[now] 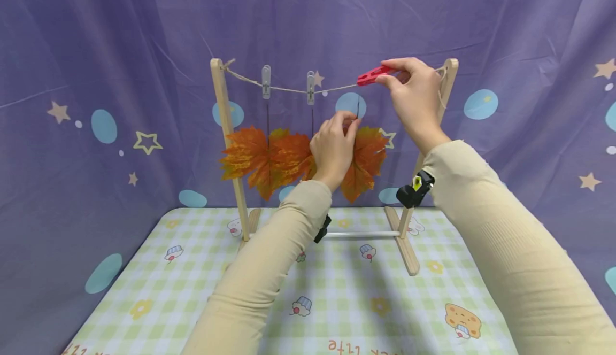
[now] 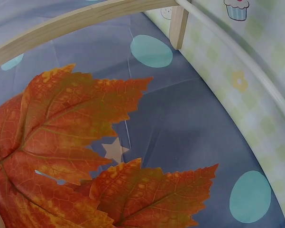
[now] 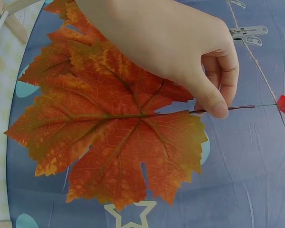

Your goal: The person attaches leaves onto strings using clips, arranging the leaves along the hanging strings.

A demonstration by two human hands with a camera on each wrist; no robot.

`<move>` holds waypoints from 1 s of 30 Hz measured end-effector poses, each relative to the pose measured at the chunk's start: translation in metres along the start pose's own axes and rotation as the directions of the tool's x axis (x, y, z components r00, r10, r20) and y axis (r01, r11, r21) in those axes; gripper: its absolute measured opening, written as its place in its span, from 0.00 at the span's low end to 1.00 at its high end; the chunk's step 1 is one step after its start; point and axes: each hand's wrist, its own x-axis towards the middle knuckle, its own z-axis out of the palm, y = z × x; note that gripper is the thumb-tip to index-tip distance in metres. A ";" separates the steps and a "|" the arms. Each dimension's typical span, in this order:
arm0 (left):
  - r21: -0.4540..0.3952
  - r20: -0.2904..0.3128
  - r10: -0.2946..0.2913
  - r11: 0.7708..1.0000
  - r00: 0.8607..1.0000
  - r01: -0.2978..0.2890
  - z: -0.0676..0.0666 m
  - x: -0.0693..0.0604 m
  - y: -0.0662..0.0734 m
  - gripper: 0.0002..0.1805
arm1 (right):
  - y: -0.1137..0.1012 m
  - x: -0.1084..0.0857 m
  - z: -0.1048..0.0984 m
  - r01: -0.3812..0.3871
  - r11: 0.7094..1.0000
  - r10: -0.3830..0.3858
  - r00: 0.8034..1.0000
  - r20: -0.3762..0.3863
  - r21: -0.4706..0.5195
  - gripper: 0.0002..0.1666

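My left hand point(image 1: 333, 146) pinches the thin dark stem point(image 3: 237, 108) of an orange maple leaf point(image 3: 118, 123) between thumb and fingers. The leaf hangs below that hand, its stem pointing up toward the twine point(image 1: 289, 89). Above and to the right, my right hand point(image 1: 417, 95) grips a red clothespin point(image 1: 372, 75) by its handle end, its nose at the twine over the stem tip. Whether the clothespin has the stem in its bite I cannot tell. Two grey clothespins point(image 1: 266, 82) sit on the twine farther left, with more orange leaves point(image 1: 252, 157) hanging beneath on dark stems.
The twine is tied between two wooden posts point(image 1: 226, 114) on flat feet point(image 1: 404, 242), joined low down by a white rod point(image 1: 361, 234). The frame stands on a green checked tablecloth point(image 1: 192, 291). Behind it hangs a purple curtain point(image 1: 168, 77) with stars and ovals.
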 end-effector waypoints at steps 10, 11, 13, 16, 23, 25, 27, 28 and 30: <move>0.000 -0.007 -0.009 1.000 1.000 0.009 0.001 -0.002 -0.004 0.11 | -0.003 0.004 0.003 0.026 0.996 -0.021 0.999 0.049 -0.091 0.15; 0.002 -0.005 -0.010 1.000 1.000 0.010 0.001 -0.003 -0.005 0.11 | -0.003 0.004 0.003 0.033 0.996 -0.029 0.998 0.053 -0.088 0.15; 0.003 -0.002 -0.014 1.000 1.000 0.014 0.001 -0.003 -0.005 0.11 | -0.002 0.005 0.004 0.046 0.994 -0.040 0.997 0.071 -0.098 0.15; 0.003 0.002 -0.018 1.000 1.000 0.018 0.001 -0.005 -0.006 0.11 | -0.001 0.005 0.004 0.065 0.992 -0.054 0.993 0.103 -0.105 0.14; 0.004 0.004 -0.011 1.000 1.000 0.011 0.000 -0.005 -0.008 0.12 | -0.004 0.008 0.002 0.083 0.986 -0.056 0.983 0.173 -0.148 0.14; 0.008 0.001 -0.011 1.000 1.000 0.011 0.001 -0.005 -0.009 0.11 | -0.006 0.009 0.001 0.093 0.983 -0.060 0.978 0.199 -0.161 0.14; 0.009 -0.002 -0.012 1.000 1.000 0.012 0.001 -0.005 -0.010 0.11 | -0.007 0.011 0.000 0.103 0.981 -0.064 0.972 0.225 -0.167 0.15; 0.011 -0.004 -0.012 1.000 1.000 0.012 0.001 -0.004 -0.010 0.11 | -0.008 0.012 0.000 0.108 0.980 -0.066 0.969 0.236 -0.168 0.15; 0.012 -0.010 -0.011 1.000 1.000 0.011 0.001 -0.004 -0.011 0.10 | -0.010 0.013 -0.001 0.109 0.979 -0.061 0.964 0.260 -0.174 0.15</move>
